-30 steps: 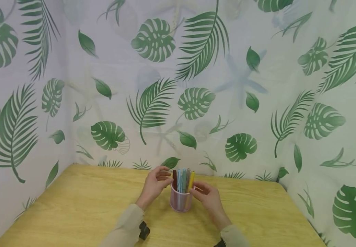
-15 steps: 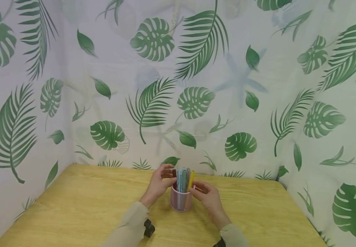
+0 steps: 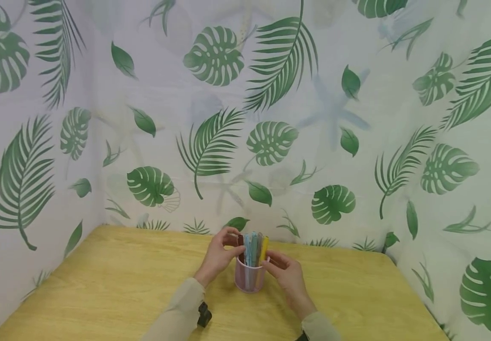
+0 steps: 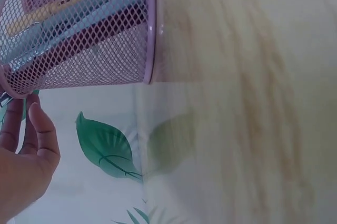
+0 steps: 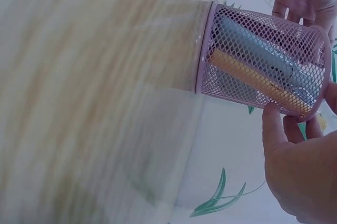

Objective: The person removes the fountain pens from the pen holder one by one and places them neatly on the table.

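A pink mesh pen holder (image 3: 249,279) stands upright on the table, holding several markers. Among them are a dark brown marker (image 3: 240,240), light blue and grey-green ones, and a yellow marker (image 3: 264,247). My left hand (image 3: 218,252) pinches the brown marker's upper end, thumb in front and index finger behind. On the other side, my right hand (image 3: 287,277) holds the pen holder near its rim, fingertips against the mesh. The right wrist view shows the right fingers (image 5: 273,124) against the holder's side. In the left wrist view, the left fingers (image 4: 45,129) reach the rim.
The wooden table (image 3: 134,279) reaches back to a leaf-patterned cloth (image 3: 279,199), which also rises along the left and right sides. A black wrist device (image 3: 204,314) sits by the left sleeve (image 3: 181,303).
My left hand has moved slightly right, its thumb coming across the brown marker. The right hand and the pen holder stay in place.
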The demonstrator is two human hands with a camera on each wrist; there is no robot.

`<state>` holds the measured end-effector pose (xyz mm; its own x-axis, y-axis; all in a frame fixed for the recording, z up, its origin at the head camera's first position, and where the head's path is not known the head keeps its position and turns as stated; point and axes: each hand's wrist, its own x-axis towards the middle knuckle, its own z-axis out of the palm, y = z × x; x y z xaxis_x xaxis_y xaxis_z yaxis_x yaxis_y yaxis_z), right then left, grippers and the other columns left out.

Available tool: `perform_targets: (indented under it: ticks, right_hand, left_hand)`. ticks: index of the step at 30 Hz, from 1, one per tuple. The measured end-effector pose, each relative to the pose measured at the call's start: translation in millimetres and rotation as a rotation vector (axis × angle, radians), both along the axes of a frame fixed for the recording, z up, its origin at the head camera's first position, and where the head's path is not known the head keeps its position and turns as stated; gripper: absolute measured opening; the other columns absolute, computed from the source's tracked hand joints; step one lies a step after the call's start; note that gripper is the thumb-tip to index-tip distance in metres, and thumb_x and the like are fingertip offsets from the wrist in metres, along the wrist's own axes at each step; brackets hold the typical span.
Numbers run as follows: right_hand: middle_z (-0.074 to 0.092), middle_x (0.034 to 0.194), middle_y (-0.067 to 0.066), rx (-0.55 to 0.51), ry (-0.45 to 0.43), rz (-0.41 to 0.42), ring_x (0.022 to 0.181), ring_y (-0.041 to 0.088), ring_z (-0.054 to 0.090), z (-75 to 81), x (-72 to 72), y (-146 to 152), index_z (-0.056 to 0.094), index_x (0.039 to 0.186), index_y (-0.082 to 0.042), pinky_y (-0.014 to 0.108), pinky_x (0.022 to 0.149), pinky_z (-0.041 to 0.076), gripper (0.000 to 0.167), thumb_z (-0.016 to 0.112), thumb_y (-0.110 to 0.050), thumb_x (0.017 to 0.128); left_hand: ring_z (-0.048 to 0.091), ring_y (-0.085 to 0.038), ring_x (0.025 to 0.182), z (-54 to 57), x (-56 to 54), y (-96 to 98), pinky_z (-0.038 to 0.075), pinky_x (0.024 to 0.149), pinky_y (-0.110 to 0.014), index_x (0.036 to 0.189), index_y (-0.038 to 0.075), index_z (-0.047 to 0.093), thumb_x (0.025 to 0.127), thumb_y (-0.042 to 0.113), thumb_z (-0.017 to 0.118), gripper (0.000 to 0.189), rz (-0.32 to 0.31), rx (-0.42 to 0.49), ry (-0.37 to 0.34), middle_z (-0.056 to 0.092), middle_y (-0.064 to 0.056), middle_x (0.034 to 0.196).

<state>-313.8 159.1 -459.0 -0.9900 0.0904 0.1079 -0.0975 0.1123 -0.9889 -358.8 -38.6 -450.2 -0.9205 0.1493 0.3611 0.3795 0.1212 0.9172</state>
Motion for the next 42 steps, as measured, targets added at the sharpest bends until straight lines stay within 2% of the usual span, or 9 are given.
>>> perform_targets:
  ticks: [4, 10, 14, 19, 22, 25, 29, 34, 42]
  right_hand:
    - [0.063, 0.13, 0.018, -0.005, -0.018, -0.014, 0.124, 0.036, 0.057, -2.0, 3.3, -0.2, 0.065, 0.122, 0.0, 0.046, 0.103, 0.048, 0.036, 0.072, -0.013, 0.089]
    - [0.064, 0.129, 0.017, -0.006, -0.015, -0.009, 0.124, 0.035, 0.057, -0.4, 3.5, -1.9, 0.066, 0.121, 0.001, 0.045, 0.103, 0.048, 0.035, 0.071, -0.015, 0.091]
    - [0.064, 0.129, 0.018, -0.002, -0.008, -0.009, 0.124, 0.034, 0.057, 0.3, 3.1, -3.0, 0.065, 0.122, 0.002, 0.044, 0.103, 0.048, 0.035, 0.07, -0.014, 0.091]
    - [0.064, 0.129, 0.018, -0.012, -0.008, -0.013, 0.122, 0.032, 0.059, -0.4, 2.3, -3.7, 0.066, 0.122, 0.002, 0.042, 0.102, 0.049, 0.034, 0.07, -0.012, 0.091]
    - [0.064, 0.128, 0.018, -0.01, -0.008, -0.017, 0.121, 0.031, 0.059, -0.3, 2.0, -4.0, 0.066, 0.121, 0.002, 0.041, 0.101, 0.05, 0.034, 0.07, -0.011, 0.091]
    - [0.064, 0.128, 0.019, -0.002, -0.006, -0.016, 0.122, 0.033, 0.059, -0.1, 2.1, -3.4, 0.065, 0.122, 0.002, 0.042, 0.102, 0.049, 0.034, 0.069, -0.011, 0.091]
    - [0.064, 0.128, 0.018, 0.002, -0.007, -0.021, 0.123, 0.033, 0.057, 0.7, 2.4, -2.3, 0.066, 0.122, 0.001, 0.043, 0.103, 0.048, 0.034, 0.07, -0.012, 0.091]
    - [0.063, 0.13, 0.017, 0.004, -0.01, -0.023, 0.124, 0.031, 0.057, 0.6, 3.3, -1.9, 0.066, 0.123, 0.0, 0.042, 0.103, 0.048, 0.035, 0.07, -0.013, 0.09]
    - [0.063, 0.13, 0.019, -0.009, -0.009, -0.029, 0.122, 0.03, 0.057, -0.1, 5.5, -3.2, 0.065, 0.123, 0.002, 0.035, 0.099, 0.051, 0.037, 0.071, -0.013, 0.09]
  left_hand:
    - [0.064, -0.024, 0.096, -10.4, -4.6, -0.1, 0.051, 0.078, -0.032, 0.116, 0.01, 0.058, 0.09, 0.007, 0.071, 0.029, -0.024, 0.001, 0.009, 0.071, -0.016, 0.103]
    - [0.067, -0.023, 0.094, -7.6, -5.2, -1.6, 0.05, 0.073, -0.03, 0.114, 0.011, 0.062, 0.09, 0.01, 0.071, 0.026, -0.002, 0.009, 0.011, 0.073, -0.015, 0.101]
    - [0.068, -0.031, 0.096, -4.5, -5.0, -1.6, 0.052, 0.073, -0.029, 0.115, 0.006, 0.063, 0.089, 0.005, 0.071, 0.027, 0.011, 0.023, 0.015, 0.072, -0.02, 0.101]
    - [0.066, -0.037, 0.1, 13.2, 9.4, -1.8, 0.053, 0.074, -0.028, 0.118, 0.002, 0.063, 0.09, 0.002, 0.068, 0.028, 0.009, 0.032, 0.006, 0.071, -0.025, 0.105]
    - [0.067, -0.035, 0.099, 26.7, 19.7, -1.1, 0.053, 0.076, -0.028, 0.117, 0.002, 0.063, 0.091, 0.002, 0.066, 0.026, 0.011, 0.041, 0.026, 0.07, -0.024, 0.106]
    - [0.067, -0.03, 0.095, 34.6, 22.0, 0.8, 0.053, 0.078, -0.029, 0.117, 0.002, 0.063, 0.091, 0.001, 0.066, 0.026, 0.017, 0.072, 0.04, 0.07, -0.024, 0.106]
    - [0.066, -0.026, 0.087, 39.0, 16.2, 2.9, 0.05, 0.07, -0.025, 0.118, 0.001, 0.063, 0.091, 0.002, 0.067, 0.028, 0.028, 0.126, 0.052, 0.07, -0.025, 0.104]
    - [0.065, -0.025, 0.08, 29.5, -0.9, 2.7, 0.052, 0.06, -0.027, 0.122, 0.004, 0.063, 0.091, 0.003, 0.067, 0.031, 0.019, 0.206, 0.045, 0.069, -0.026, 0.105]
    - [0.067, -0.016, 0.077, 27.4, -8.2, 0.6, 0.059, 0.071, -0.047, 0.12, 0.01, 0.064, 0.091, 0.008, 0.07, 0.03, 0.089, 0.336, 0.091, 0.068, -0.023, 0.102]
